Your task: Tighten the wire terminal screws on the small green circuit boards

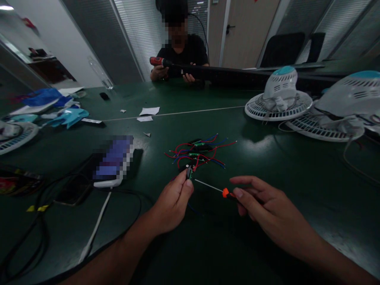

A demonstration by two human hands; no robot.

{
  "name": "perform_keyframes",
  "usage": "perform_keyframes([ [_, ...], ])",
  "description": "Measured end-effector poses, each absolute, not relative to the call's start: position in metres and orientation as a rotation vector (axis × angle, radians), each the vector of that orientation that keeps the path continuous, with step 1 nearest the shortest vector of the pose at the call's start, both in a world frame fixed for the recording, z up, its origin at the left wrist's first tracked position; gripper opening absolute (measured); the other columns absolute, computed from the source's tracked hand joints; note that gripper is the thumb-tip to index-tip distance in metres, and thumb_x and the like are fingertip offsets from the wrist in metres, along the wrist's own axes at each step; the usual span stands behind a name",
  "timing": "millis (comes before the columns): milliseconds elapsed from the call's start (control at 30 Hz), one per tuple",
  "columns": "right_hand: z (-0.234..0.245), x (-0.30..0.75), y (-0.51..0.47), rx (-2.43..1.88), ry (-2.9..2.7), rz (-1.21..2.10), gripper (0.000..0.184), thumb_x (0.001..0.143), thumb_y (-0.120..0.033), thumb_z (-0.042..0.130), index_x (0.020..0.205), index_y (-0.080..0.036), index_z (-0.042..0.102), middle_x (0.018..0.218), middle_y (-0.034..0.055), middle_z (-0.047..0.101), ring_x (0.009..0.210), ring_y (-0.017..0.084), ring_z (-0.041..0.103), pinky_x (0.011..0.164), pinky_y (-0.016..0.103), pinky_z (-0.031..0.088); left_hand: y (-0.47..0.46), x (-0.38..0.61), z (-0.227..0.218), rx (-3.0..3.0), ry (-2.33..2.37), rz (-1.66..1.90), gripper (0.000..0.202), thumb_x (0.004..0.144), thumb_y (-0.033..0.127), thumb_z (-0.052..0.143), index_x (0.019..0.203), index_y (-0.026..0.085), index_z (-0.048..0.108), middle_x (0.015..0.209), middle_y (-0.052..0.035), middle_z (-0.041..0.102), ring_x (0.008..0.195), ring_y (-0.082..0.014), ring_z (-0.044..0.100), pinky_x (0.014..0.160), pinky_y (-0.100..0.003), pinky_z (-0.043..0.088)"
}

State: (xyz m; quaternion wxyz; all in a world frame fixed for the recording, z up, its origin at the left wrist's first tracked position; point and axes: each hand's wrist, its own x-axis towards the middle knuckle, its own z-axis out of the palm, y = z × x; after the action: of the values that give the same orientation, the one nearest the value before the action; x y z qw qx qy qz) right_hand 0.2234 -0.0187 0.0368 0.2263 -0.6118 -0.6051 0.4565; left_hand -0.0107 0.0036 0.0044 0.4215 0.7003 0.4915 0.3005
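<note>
Left hand sits low at 6 o'clock, its fingers pinched together on a small black component, thumb and forefinger clamped on its lower end, holding it upright just above the green tabletop. Right hand comes in from 4 o'clock, fingers closed around the handle of a slim screwdriver with an orange collar. The thin metal shaft points toward 10 o'clock and the tip meets the bottom edge of the component, right beside the left thumb.

Just past the component, toward 12 o'clock, lies a tangle of red and blue wires with more little black parts in it, close to the pinched piece; whether they touch, I cannot tell.

Over at 2 o'clock, two white fans lie face down on their grilles. At 9 o'clock a white device rests on a dark pad, cables trailing toward 7 o'clock. Paper scraps lie at 11 o'clock. Far across at 12 o'clock, a co-worker in black grips a red-handled tool.
</note>
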Motion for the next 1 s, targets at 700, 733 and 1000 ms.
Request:
perform_keyframes([
  [700, 0.038, 0.225, -0.019, -1.762, -1.533, 1.197, 0.058, 0.094, -0.056, 0.040, 0.130, -0.015, 0.061, 0.051, -0.0034, 0.058, 0.046, 0.017, 0.054, 0.044, 0.029, 0.039, 0.005, -0.010, 0.002, 1.742, 1.240, 0.820, 0.027, 0.101, 0.033, 0.030, 0.097, 0.017, 0.051, 0.071, 0.0033, 0.043, 0.063, -0.0145, 0.041, 0.061, -0.030, 0.036],
  [733, 0.037, 0.225, -0.019, -1.756, -1.565, 1.172, 0.056, 0.094, -0.054, 0.040, 0.129, -0.015, 0.061, 0.051, -0.0032, 0.058, 0.047, 0.017, 0.054, 0.044, 0.029, 0.039, 0.005, -0.010, 0.002, 1.744, 1.240, 0.822, 0.027, 0.101, 0.032, 0.030, 0.098, 0.017, 0.052, 0.071, 0.0032, 0.043, 0.062, -0.0144, 0.041, 0.061, -0.030, 0.036],
  [1000, 0.034, 0.222, -0.016, -1.702, -1.517, 1.193, 0.058, 0.089, -0.056, 0.049, 0.127, -0.014, 0.060, 0.056, -0.0026, 0.061, 0.046, 0.015, 0.053, 0.042, 0.028, 0.040, 0.005, -0.010, 0.005, 1.756, 1.219, 0.828, 0.024, 0.101, 0.031, 0.031, 0.091, 0.019, 0.050, 0.070, 0.0039, 0.042, 0.061, -0.0136, 0.041, 0.060, -0.029, 0.036],
])
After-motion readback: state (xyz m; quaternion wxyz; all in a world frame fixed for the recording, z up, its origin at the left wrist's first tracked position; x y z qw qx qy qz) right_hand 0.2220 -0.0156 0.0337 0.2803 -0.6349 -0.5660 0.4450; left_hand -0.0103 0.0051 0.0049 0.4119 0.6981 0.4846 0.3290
